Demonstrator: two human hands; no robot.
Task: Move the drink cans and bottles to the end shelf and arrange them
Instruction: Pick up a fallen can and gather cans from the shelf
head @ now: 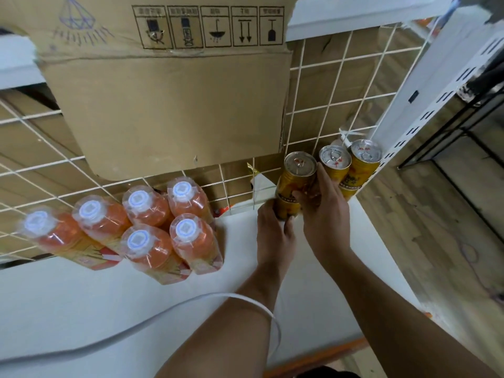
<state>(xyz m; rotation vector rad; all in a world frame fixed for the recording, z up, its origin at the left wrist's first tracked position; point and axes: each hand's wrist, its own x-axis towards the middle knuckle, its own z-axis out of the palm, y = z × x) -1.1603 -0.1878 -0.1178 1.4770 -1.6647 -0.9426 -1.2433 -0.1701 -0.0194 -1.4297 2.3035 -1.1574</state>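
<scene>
A yellow drink can (294, 178) stands on the white shelf (136, 304) near its right end. My left hand (275, 236) grips its base from the near side. My right hand (323, 211) holds its right flank, fingers curled around the body. Two more yellow cans (335, 162) (364, 165) stand just right of it, in the back right corner against the wire grid. Several orange drink bottles (152, 211) with pale caps stand grouped at the left of the shelf.
A white wire grid (321, 105) backs the shelf, with a hanging cardboard flap (174, 105) over its middle. A white cable (163, 315) crosses the shelf front. A perforated white upright (425, 113) bounds the right end; wooden floor (425, 236) lies beyond.
</scene>
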